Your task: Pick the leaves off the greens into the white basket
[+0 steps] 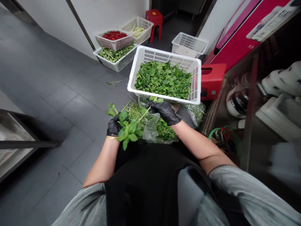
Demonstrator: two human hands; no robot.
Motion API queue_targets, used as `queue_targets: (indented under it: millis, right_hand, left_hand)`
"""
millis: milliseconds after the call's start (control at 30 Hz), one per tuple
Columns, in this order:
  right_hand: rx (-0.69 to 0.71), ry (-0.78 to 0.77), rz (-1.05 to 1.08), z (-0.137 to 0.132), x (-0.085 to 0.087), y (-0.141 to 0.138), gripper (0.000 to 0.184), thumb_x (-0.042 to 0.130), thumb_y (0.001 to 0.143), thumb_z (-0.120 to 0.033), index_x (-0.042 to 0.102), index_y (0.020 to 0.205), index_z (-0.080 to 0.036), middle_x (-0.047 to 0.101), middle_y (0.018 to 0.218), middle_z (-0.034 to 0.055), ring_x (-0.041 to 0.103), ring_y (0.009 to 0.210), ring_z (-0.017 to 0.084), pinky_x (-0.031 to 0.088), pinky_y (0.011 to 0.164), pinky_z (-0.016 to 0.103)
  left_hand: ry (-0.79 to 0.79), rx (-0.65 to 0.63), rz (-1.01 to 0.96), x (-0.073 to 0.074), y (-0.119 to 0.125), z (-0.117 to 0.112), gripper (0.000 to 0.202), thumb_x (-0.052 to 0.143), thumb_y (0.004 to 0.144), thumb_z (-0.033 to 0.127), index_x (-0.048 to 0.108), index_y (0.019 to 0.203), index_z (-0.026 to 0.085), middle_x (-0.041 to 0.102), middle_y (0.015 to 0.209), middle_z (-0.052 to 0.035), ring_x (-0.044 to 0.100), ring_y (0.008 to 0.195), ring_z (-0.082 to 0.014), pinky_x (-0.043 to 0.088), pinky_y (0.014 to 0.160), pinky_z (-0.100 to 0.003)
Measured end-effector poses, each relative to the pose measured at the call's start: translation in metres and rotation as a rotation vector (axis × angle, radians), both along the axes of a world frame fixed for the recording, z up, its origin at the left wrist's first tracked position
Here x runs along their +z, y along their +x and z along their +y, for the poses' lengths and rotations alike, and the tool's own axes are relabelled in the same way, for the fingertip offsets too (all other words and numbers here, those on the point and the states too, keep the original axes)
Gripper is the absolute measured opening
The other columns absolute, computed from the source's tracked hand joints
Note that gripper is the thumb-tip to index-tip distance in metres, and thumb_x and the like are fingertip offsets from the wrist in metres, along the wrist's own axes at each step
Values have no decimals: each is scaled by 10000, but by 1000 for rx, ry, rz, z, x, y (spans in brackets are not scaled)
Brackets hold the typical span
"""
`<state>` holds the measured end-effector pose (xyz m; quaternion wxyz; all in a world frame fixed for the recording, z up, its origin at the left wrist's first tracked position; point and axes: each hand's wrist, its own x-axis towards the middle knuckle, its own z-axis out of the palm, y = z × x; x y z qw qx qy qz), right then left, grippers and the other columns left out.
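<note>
My left hand [114,125], in a black glove, is closed around a bunch of leafy green stems [130,129] that fans out over its front. In its black glove, my right hand [166,112] pinches a single leafy sprig [156,99] whose thin stem slants down toward the bunch. Just beyond both hands stands a white plastic basket [199,82] holding a heap of picked green leaves [163,78]. Beneath the hands are a pile of bare stems [131,110] and a clear plastic bag [150,128] with more greens [164,129] in it.
Baskets of red chillies [114,35], cut green vegetables [115,54] and pale vegetables [138,31] stand by the wall. A red stool [154,23] is behind them; another red stool [213,80] is right of the leaf basket. Shelves with bowls [237,100] line the right; a metal rack [25,144] is left.
</note>
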<state>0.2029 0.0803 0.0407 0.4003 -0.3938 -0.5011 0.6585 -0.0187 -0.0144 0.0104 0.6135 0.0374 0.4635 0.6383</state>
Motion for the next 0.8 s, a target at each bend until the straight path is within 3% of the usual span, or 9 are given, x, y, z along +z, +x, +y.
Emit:
queue_targets:
  millis: [133,200,267,333,433,633,700,800]
  right_hand:
    - [-188,36,23,24,19,20,242,757,728,-384,712,663,-155,718,630,22,576,495,91,491,500,208]
    - [-217,50,18,34,26,24,227,745,745,-357,707,654,-152,690,589,8,543,467,77,462,471,193]
    - [-209,10,17,41,29,22,221,752,749,-332,695,640,-148,676,576,4,535,451,73,444,448,187]
    - [-192,-76,36,45,26,16,215,767,747,-311,682,640,-144,680,582,8,541,442,75,440,431,187]
    - [-216,-220,98,45,15,3,185,775,760,-291,687,700,-140,708,626,14,559,444,75,464,428,183]
    - [-274,-323,171,39,-11,-14,230,825,741,-312,672,753,-141,678,589,-9,605,470,88,519,443,179]
    - [-318,-312,213,41,-12,-15,197,799,766,-293,672,767,-142,702,633,-3,607,482,80,529,453,175]
    - [-378,-312,254,48,-7,-11,133,747,807,-258,674,791,-148,735,695,4,599,490,70,538,464,173]
  left_hand:
    - [71,-31,23,10,-25,-7,361,705,844,333,509,572,197,438,431,61,379,324,-73,380,380,-209]
    - [71,-63,166,12,-24,-11,265,785,773,331,613,634,185,519,468,47,445,361,-78,404,398,-208]
    - [68,-108,300,12,-13,-13,210,856,691,318,724,757,169,676,612,-10,602,497,-122,498,486,-234]
    - [101,-154,372,12,5,-12,294,904,625,310,773,848,168,770,806,-63,710,694,-185,580,638,-285]
    - [138,-208,451,10,27,-10,388,938,569,327,793,899,184,798,952,-77,743,870,-240,598,829,-359]
    - [144,-343,705,-2,32,4,319,948,550,365,779,770,209,807,892,-68,742,984,-313,542,1004,-458]
    - [121,-401,684,-7,31,9,312,956,534,361,785,752,217,804,840,-65,744,1001,-324,523,1042,-466]
    - [98,-367,556,-9,37,12,331,922,609,429,794,832,219,808,877,-58,745,1031,-295,536,1038,-438]
